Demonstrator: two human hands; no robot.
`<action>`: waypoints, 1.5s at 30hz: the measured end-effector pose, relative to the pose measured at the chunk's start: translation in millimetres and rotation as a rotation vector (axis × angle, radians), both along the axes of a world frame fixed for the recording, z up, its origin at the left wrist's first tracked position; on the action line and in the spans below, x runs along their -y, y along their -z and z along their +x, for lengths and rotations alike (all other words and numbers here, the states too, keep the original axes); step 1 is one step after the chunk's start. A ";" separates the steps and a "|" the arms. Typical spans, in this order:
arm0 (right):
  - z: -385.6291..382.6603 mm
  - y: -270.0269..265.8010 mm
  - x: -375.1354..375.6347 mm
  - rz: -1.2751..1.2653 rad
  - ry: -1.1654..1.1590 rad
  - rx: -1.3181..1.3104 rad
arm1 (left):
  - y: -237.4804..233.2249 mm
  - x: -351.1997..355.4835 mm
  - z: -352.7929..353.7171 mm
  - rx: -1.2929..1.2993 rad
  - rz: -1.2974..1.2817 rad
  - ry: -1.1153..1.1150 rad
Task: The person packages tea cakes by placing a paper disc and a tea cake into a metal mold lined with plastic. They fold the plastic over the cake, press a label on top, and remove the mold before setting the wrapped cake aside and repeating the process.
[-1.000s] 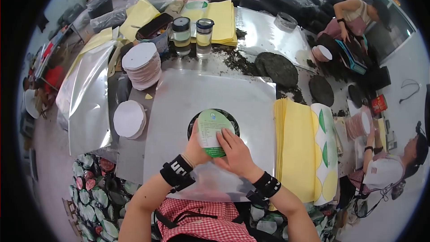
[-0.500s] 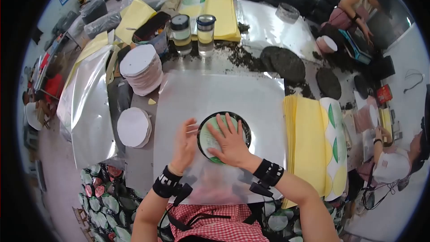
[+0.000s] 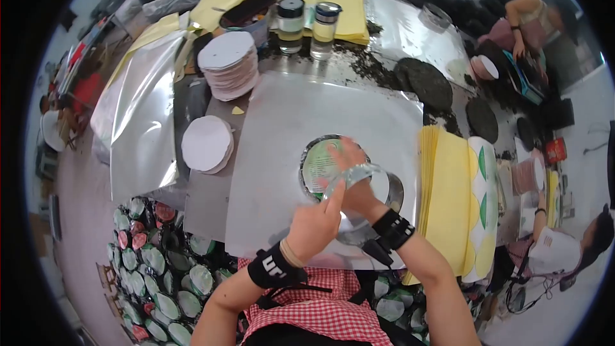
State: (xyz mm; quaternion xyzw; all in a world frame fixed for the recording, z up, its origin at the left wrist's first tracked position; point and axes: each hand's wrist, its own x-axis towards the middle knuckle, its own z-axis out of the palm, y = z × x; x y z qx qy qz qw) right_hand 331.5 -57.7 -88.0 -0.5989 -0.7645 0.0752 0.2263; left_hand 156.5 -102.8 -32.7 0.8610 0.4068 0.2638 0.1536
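Ring point(image 3: 397, 195) work is in hand, as far as you can judge. Your left hand point(image 3: 315, 225) has its fingers closed on the near-left part of the hoop, which is tilted up off the sheet point(image 3: 266, 218). Its far rim crosses in front of your right hand point(image 3: 349, 160), and your right wrist seems to pass through it, though blur makes that hard to swear to. Your right fingers look extended over the label point(image 3: 318, 170), gripping nothing that shows; whether they press on it or just hover, you cannot tell.

The disc point(image 3: 303, 176) lies flat near the middle of the sheet, label on top, its dark edge showing around the green. The label looks placed, so the step seems to be bringing the hoop to the disc. That would call for drawing your right hand clear, levelling the hoop and centring it over the dark edge without dragging the label. Yellow paper point(image 3: 445, 198) is well apart, to your right.
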 end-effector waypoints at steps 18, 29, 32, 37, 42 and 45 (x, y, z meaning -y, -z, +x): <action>2.4 -8.7 115.1 -0.076 -0.021 -0.117 | 29.6 -2.6 -214.8 -0.205 -0.307 0.309; -60.8 -22.2 170.5 -0.222 -0.482 -0.376 | 31.2 -36.4 -206.0 -0.222 -0.415 0.387; -70.5 -8.6 138.3 -0.232 -0.609 -0.293 | -24.4 -55.4 -176.1 0.146 -0.313 0.135; -12.5 7.9 81.8 -0.023 0.104 -0.366 | 12.2 -6.7 -189.5 -0.237 -0.054 0.461; -22.7 15.4 143.0 -0.108 0.103 -0.095 | -3.7 -41.0 -190.3 -0.307 -0.153 0.286; -11.4 31.8 230.2 -0.122 -0.281 -0.113 | -9.1 -97.0 -188.5 -0.291 0.246 -0.186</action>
